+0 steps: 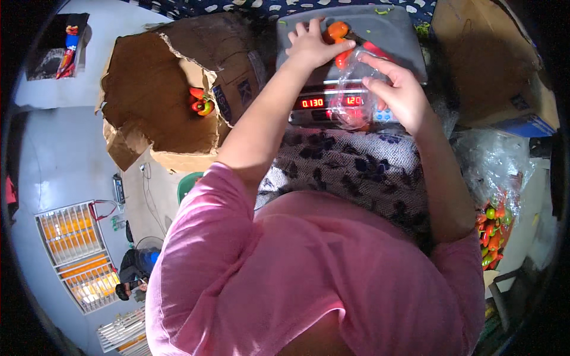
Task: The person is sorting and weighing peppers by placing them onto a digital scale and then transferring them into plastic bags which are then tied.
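Note:
On the grey tray of a digital weighing scale (297, 65) lie a few orange-red peppers (338, 30). My left hand (311, 46) rests over the tray beside them, its fingers spread and its thumb reaching across the peppers. A clear plastic bag (351, 101) hangs in front of the lit red display, with its upper edge near the peppers. My right hand (396, 86) grips that bag between thumb and index finger. A longer red pepper (377, 51) lies on the tray just beyond my right fingertips. The bag's inside is hard to make out.
At the left stands a torn cardboard box (159, 144) with some peppers (203, 102) in it. Another cardboard box (496, 65) is at the far right. Below it, a large clear bag (496, 172) holds many red and green peppers (494, 234). A person (135, 270) sits in the left background.

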A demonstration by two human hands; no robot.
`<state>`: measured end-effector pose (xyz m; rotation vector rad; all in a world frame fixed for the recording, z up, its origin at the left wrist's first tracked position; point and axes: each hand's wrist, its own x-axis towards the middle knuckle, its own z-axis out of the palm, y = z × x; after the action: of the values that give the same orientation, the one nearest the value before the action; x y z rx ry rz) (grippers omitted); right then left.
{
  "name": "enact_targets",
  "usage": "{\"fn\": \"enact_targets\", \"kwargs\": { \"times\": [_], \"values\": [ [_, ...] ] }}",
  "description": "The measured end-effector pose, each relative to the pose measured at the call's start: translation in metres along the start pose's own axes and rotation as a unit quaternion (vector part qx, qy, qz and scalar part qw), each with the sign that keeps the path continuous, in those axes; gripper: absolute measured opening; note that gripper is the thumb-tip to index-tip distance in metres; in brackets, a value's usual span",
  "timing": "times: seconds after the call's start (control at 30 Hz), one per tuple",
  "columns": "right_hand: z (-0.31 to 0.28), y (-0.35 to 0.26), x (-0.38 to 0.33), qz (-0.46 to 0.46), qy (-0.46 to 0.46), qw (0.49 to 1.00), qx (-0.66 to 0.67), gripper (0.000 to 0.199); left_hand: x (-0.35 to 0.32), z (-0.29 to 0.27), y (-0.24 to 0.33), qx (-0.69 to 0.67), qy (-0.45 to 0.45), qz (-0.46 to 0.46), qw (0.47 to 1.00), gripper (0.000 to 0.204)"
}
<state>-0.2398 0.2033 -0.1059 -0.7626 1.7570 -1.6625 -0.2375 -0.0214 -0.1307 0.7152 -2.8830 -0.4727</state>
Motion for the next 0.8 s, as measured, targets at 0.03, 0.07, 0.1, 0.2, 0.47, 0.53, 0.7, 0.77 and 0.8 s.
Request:
{"fn": "enact_targets", "kwargs": {
  "times": [0.03,0.07,0.1,0.2,0.47,0.53,0.7,0.77,0.8],
  "values": [
    [-0.001,0.001,0.0,0.001,0.003,1.0,-0.002,0.047,0.003,0.007,0.002,0.034,-0.012,-0.011,0.999,0.106],
    [0.0,0.004,0.0,-0.005,0.012,1.0,0.008,0.047,0.004,0.014,0.003,0.07,-0.028,-0.022,0.997,0.104],
    [0.001,0.006,0.0,-0.012,0.021,1.0,0.017,0.047,0.008,0.018,0.0,0.071,-0.032,-0.021,0.997,0.104],
    [-0.005,0.01,0.003,-0.005,0.012,1.0,-0.004,0.047,0.015,0.01,-0.004,0.125,-0.08,0.026,0.989,0.095],
    [0.0,0.021,0.008,-0.019,0.013,1.0,0.02,0.052,0.024,-0.016,-0.063,-0.088,0.028,0.093,0.991,0.081],
    [-0.001,0.024,0.008,-0.016,0.02,1.0,0.017,0.053,0.007,-0.031,-0.044,-0.473,-0.04,0.079,0.877,0.058],
    [0.0,0.022,0.006,-0.031,0.002,0.998,0.046,0.064,-0.063,-0.056,0.021,-0.856,-0.195,0.123,0.463,0.056],
    [0.003,0.016,0.004,-0.021,-0.009,0.996,0.09,0.067,-0.086,-0.049,0.034,-0.871,-0.23,0.121,0.416,0.059],
    [0.004,0.011,0.002,-0.01,-0.018,0.991,0.135,0.069,-0.095,-0.041,0.034,-0.874,-0.237,0.112,0.408,0.058]
  ]
}}
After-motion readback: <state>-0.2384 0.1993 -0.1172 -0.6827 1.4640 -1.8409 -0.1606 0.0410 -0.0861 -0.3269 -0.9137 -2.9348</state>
